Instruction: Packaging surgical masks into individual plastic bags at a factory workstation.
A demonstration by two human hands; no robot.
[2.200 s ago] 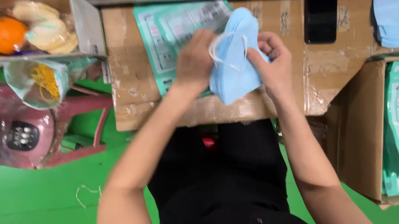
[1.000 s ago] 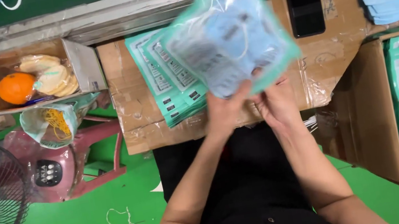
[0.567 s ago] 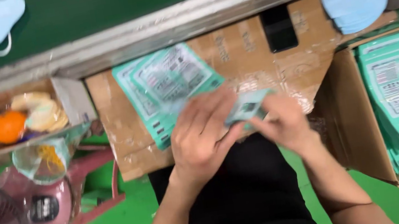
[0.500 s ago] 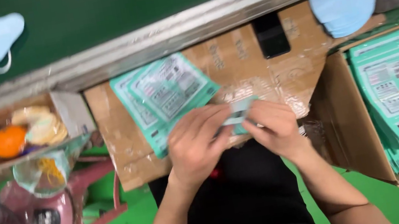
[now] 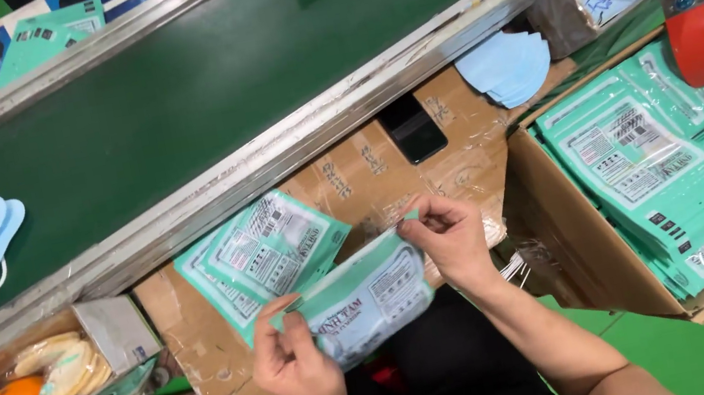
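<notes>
Figure: packing bench seen from above. The left hand [image 5: 296,363] and right hand [image 5: 447,234] each pinch one end of a teal mask pouch [image 5: 368,299], fingers closed on its upper edge, holding it level just above the cardboard-covered desk [image 5: 205,349]. The pouch looks filled and its mouth appears to be in the closing stage; whether the seal is complete cannot be told. Beyond the left hand lies a stack of teal pouches [image 5: 267,249]; beyond the right hand, a phone [image 5: 413,129] and loose blue masks [image 5: 504,65]. To the right of the right hand, a carton of packed pouches [image 5: 673,160] is well filled. The pouch's contents are obscured by print; the person's lap is in shadow.
</notes>
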